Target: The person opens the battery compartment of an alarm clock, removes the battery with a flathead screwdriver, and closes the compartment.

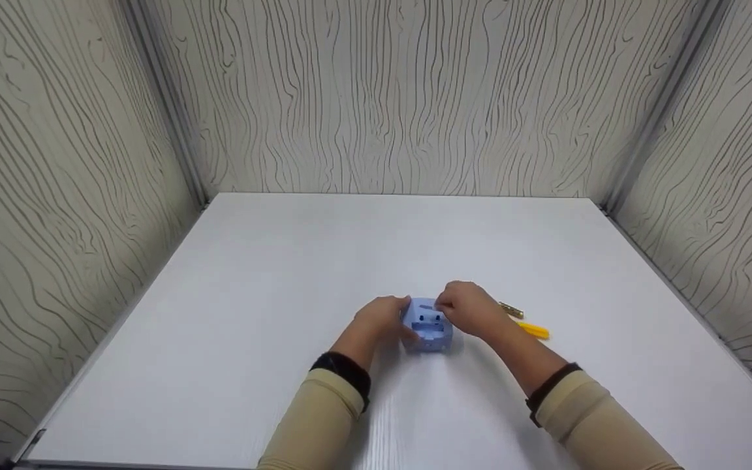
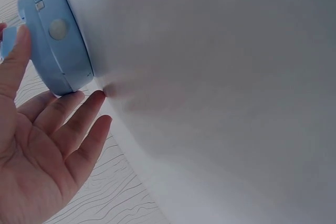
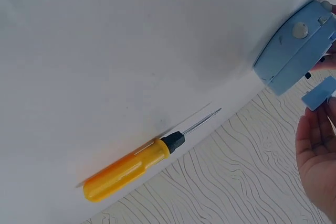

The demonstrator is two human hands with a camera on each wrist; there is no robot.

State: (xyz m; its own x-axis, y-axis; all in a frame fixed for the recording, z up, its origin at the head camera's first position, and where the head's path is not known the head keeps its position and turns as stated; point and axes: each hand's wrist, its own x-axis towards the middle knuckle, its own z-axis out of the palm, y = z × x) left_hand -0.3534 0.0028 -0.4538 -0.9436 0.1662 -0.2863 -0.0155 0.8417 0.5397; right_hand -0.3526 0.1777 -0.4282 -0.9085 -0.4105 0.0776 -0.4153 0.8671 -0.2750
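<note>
A light blue alarm clock (image 1: 433, 341) lies on the table with its back up, showing two black knobs and an open battery slot. My left hand (image 1: 384, 318) grips it from the left side; in the left wrist view the thumb lies over the case (image 2: 63, 51) and fingertips touch its lower edge. Above the clock's right side, my right hand (image 1: 470, 308) pinches a small blue battery cover (image 3: 319, 94) between thumb and fingers. In the right wrist view the cover is apart from the case, just beside the knobs.
Right of the right hand lies a yellow-handled screwdriver (image 3: 128, 170), its metal shaft pointing away. Small gold-coloured batteries (image 1: 512, 310) lie just behind it, partly hidden by the wrist. The white table (image 1: 252, 313) is enclosed by wood-grain patterned panels (image 1: 376, 98) at the back and sides.
</note>
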